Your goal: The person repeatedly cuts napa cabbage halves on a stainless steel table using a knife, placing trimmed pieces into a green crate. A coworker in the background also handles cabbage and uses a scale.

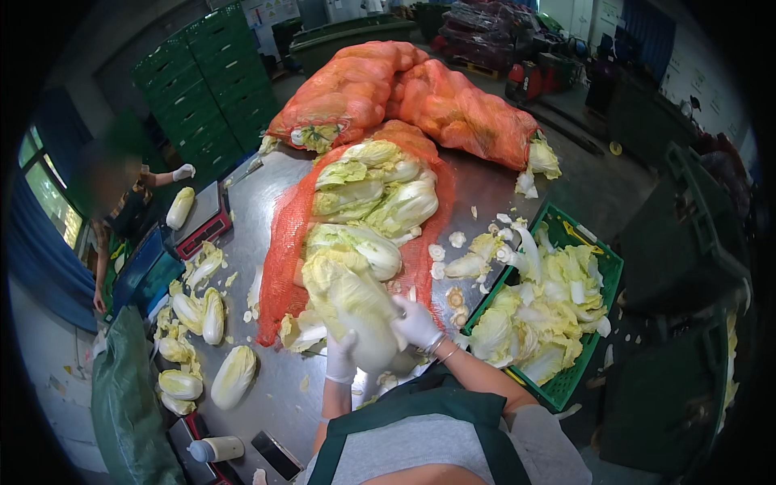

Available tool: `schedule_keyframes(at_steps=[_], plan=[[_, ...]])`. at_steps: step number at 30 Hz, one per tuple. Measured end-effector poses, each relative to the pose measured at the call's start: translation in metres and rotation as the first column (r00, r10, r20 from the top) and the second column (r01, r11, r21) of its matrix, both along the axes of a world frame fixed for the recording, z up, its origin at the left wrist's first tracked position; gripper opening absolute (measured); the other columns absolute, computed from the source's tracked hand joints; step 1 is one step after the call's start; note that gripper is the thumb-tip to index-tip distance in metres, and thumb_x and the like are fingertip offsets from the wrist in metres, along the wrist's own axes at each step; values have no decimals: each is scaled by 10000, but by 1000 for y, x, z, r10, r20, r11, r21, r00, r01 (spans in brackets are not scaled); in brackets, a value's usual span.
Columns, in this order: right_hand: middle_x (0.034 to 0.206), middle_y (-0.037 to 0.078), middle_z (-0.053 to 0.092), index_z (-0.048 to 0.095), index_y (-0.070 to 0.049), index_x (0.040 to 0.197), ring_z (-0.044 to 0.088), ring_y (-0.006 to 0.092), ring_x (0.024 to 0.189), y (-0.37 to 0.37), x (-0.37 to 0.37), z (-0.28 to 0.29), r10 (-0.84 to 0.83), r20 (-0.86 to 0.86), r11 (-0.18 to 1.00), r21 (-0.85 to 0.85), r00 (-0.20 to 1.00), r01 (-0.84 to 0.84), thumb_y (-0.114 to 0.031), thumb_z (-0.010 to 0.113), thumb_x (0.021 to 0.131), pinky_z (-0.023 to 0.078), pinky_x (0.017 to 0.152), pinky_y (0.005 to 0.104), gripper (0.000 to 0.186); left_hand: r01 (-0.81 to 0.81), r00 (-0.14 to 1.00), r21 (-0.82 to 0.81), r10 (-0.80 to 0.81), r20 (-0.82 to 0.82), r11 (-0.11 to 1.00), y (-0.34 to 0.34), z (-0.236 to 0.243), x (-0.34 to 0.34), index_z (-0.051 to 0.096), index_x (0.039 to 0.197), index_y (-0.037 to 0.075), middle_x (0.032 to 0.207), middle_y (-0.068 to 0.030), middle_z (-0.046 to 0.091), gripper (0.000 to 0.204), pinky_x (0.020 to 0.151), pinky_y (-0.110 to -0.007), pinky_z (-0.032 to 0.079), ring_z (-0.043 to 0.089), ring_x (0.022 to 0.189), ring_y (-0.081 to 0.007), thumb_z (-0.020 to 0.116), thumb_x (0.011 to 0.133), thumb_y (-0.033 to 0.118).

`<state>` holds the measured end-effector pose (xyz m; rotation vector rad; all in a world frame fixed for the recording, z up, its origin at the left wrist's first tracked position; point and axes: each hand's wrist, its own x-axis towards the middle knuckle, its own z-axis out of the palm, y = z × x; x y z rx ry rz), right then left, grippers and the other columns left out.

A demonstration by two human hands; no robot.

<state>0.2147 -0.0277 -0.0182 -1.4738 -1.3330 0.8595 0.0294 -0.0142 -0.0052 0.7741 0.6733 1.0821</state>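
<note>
Between my hands, close to my apron, is a large napa cabbage (352, 299) with its pale stem end toward me. My left hand (341, 357), in a white glove, grips its lower left side. My right hand (418, 325), also gloved, presses on its right side with the fingers curled round it. Just beyond lies a slit orange mesh sack (284, 275), with several napa cabbages (396, 206) exposed in it. A loose cabbage leaf (303, 330) rests beside my left hand. The cabbage's underside is hidden.
At right stands a green crate (558, 396) of trimmed leaves, with cut stem ends (455, 297) near it. Two full mesh sacks (347, 89) lie behind. Trimmed cabbages (234, 378), a bottle (217, 449) and a phone (276, 454) are at left. A co-worker stands by a scale (202, 226).
</note>
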Motion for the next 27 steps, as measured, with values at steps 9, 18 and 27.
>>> schedule_keyframes(at_steps=[9, 18, 27], plan=[[963, 86, 627, 522, -22, 1166, 605, 179, 804, 5, 78, 8, -303, 459, 953, 147, 836, 265, -312, 652, 788, 489, 671, 325, 494, 322, 741, -62, -211, 638, 945, 12, 21, 0, 177, 1392, 40, 1384, -263, 267, 970, 967, -526, 370, 373, 1191, -449, 482, 739, 689], [1184, 44, 515, 388, 20, 1280, 491, 137, 1064, -10, -13, 13, 248, -687, 966, 124, 683, -226, -350, 524, 896, 375, 933, 261, 551, 45, 970, 54, -30, -243, 998, 28, -11, -17, 217, 1395, 75, 1279, -118, 443, 805, 922, -339, 409, 455, 1143, -255, 580, 814, 497], [1014, 123, 599, 505, -49, 1206, 605, 227, 879, -8, -14, 23, -6, 181, 977, 211, 984, -33, -296, 619, 825, 467, 792, 307, 468, -15, 971, 53, 27, -239, 998, 7, 6, 6, 279, 1346, 32, 1236, -141, 465, 619, 924, -349, 416, 493, 1096, -238, 574, 819, 166]])
